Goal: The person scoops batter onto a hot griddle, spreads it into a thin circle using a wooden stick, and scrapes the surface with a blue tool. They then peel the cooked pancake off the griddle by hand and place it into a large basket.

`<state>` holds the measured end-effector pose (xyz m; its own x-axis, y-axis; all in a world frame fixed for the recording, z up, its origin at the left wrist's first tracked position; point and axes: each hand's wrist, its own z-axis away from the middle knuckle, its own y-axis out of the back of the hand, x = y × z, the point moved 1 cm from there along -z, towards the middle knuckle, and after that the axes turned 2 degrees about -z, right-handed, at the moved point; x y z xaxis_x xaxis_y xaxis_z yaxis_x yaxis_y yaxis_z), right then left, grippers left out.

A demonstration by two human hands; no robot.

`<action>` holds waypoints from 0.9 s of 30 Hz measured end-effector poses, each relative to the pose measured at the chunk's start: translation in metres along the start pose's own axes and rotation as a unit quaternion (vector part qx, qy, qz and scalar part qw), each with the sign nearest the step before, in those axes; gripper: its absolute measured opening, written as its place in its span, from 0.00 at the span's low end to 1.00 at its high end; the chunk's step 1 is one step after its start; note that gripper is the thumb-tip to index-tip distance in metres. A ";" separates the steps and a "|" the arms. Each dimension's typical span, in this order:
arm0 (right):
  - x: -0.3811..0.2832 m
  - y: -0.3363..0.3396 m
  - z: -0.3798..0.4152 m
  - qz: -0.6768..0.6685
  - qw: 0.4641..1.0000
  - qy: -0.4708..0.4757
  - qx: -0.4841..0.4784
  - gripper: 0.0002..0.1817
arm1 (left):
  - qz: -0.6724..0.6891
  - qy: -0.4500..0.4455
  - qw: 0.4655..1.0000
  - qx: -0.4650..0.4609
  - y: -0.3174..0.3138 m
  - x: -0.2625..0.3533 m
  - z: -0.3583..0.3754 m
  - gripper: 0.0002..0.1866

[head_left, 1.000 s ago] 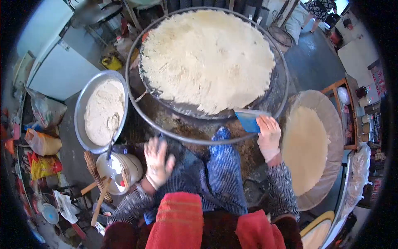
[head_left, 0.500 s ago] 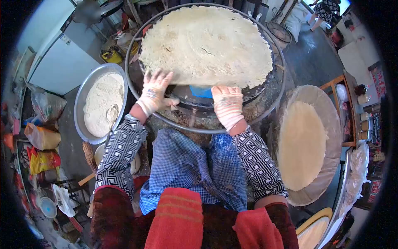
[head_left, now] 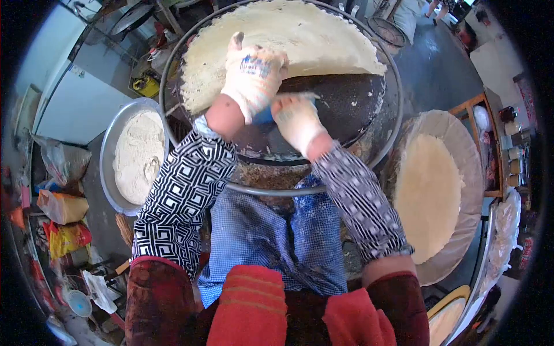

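A large, thin, pale flatbread [head_left: 323, 37] lies over the far and left parts of a round dark griddle [head_left: 340, 109]. Its near edge is lifted on the right, and dark surface shows in front of it. My left hand [head_left: 254, 78], in a white glove with printing on the back, is closed at that edge, one finger sticking up; its fingertips are hidden. Just nearer and to the right, my right hand [head_left: 297, 121], also gloved, is closed and smeared by motion. A small blue flat piece [head_left: 264, 115] shows at its fingers, partly hidden.
A metal ring [head_left: 271, 191] surrounds the griddle. On the left stands a metal basin [head_left: 109, 155] of pale batter or dough with a utensil in it. On the right, another flatbread [head_left: 427, 196] lies on a plastic-covered round tray [head_left: 470, 230]. A person's legs [head_left: 435, 11] appear far right.
Both hands have moved in over the griddle, the left one away from me and right, the right one slightly left. The flatbread's near right edge has come up, baring the griddle.
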<state>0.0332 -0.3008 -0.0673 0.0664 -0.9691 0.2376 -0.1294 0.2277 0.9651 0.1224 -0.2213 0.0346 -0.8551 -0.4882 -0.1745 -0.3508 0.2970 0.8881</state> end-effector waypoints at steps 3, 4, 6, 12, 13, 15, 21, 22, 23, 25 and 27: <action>0.022 0.001 -0.061 -0.010 0.997 -0.070 -0.002 0.11 | 0.013 0.019 0.998 -0.054 0.006 -0.003 -0.037 0.09; 0.029 -0.002 -0.072 0.004 0.995 -0.089 0.039 0.13 | 0.010 0.010 0.999 -0.053 0.008 -0.002 -0.048 0.09; 0.051 0.005 -0.075 0.008 0.987 -0.163 0.013 0.13 | -0.026 -0.006 1.000 0.014 0.014 0.001 -0.066 0.09; 0.175 -0.042 -0.022 -0.074 0.953 -0.293 0.022 0.14 | -0.120 -0.094 0.987 -0.042 0.023 0.063 -0.034 0.26; 0.188 -0.042 0.003 -0.069 0.951 -0.301 0.007 0.14 | -0.027 -0.079 0.991 -0.107 0.032 0.084 -0.022 0.29; 0.191 -0.030 0.070 -0.056 0.946 -0.317 0.030 0.15 | 0.151 -0.106 0.980 -0.073 0.038 0.110 0.023 0.35; -0.011 0.012 0.368 -0.110 0.895 -0.382 0.204 0.21 | 0.182 -0.069 0.978 0.075 0.027 0.007 0.052 0.32; -0.054 0.016 0.411 -0.184 0.861 -0.439 0.177 0.20 | 0.157 -0.024 0.979 0.124 -0.011 -0.031 0.056 0.33; -0.097 0.016 0.448 -0.228 0.815 -0.504 0.175 0.17 | 0.061 -0.064 0.988 0.125 -0.041 -0.074 0.060 0.36; -0.169 0.025 0.508 -0.275 0.690 -0.661 0.104 0.17 | -0.072 -0.038 0.995 0.051 -0.102 -0.127 0.086 0.38; -0.202 0.015 0.562 -0.276 0.622 -0.725 0.110 0.16 | -0.099 0.021 0.990 -0.103 -0.133 -0.117 0.113 0.38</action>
<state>-0.5385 -0.1544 -0.1626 -0.7801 0.0025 -0.6257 -0.6252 -0.0421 0.7793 0.2260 -0.1103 -0.1110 -0.7593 -0.5553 -0.3393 -0.4206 0.0208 0.9070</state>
